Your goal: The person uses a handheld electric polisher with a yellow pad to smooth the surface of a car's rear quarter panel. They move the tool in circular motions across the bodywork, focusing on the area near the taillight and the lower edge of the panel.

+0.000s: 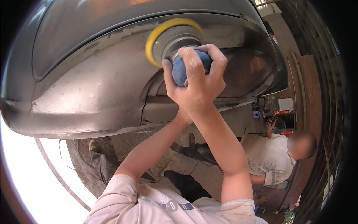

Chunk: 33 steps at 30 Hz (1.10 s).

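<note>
A blue power sander point(179, 73) with a round yellow-edged pad point(153, 42) is at the side panel of a grey car point(89, 81). My right hand point(197, 81) grips its blue head from above, fingers spread around it. The pad's rim looks blurred and tilted against the panel, just above the wheel arch. Behind my right wrist, my left hand point(185, 116) is almost wholly hidden; what it holds cannot be seen. Bare metal and patchy, scraped paint show along the panel beside the pad.
At the right another person point(268, 154) in a light shirt is close by, near a wooden board point(310, 84). A dark trouser leg point(102, 165) shows at the lower left. Thin cables lie on the rough floor point(125, 142).
</note>
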Motion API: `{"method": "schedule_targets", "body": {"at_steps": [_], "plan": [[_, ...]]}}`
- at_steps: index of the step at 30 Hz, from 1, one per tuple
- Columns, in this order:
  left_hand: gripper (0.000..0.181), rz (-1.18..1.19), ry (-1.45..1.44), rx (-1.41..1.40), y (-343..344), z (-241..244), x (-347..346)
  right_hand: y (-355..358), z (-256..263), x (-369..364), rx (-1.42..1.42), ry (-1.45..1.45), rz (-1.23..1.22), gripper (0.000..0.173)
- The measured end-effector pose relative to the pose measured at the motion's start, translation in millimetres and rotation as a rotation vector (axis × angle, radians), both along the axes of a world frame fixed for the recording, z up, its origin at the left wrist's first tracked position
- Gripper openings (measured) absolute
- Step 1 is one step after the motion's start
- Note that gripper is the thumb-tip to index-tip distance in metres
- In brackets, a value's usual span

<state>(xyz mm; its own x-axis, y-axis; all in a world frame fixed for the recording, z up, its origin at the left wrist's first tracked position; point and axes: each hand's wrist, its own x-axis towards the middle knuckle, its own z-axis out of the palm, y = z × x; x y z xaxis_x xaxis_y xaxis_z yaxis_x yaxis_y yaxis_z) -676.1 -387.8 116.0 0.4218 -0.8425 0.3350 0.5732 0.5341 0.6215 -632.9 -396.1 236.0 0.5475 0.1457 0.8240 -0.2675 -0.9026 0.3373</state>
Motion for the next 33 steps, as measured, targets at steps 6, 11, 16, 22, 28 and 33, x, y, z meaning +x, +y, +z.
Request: {"method": "schedule_targets", "body": {"at_steps": [6, 11, 16, 22, 28, 33], "plan": [[0.049, -0.004, 0.029, -0.011, 3, -7, -13, 5, -17, -6, -0.069, 0.021, 0.016, 0.041], [0.047, -0.002, 0.046, -0.025, 9, -4, -9, 17, -19, -7, -0.06, 0.06, 0.024, 0.049], [0.046, 0.028, 0.029, -0.016, 6, 2, -5, -2, 6, -1, -0.029, -0.08, -0.098, 0.043], [0.045, 0.017, 0.068, -0.015, 17, -13, -8, 33, -44, 0, -0.042, 0.111, 0.058, 0.048], [0.038, 0.042, 0.035, 0.005, 13, 30, 10, -9, 32, 5, 0.048, -0.091, -0.236, 0.042], [0.039, -0.07, 0.233, -0.027, 15, -10, -9, 24, -11, 14, 0.002, 0.034, -0.018, 0.038]]}}
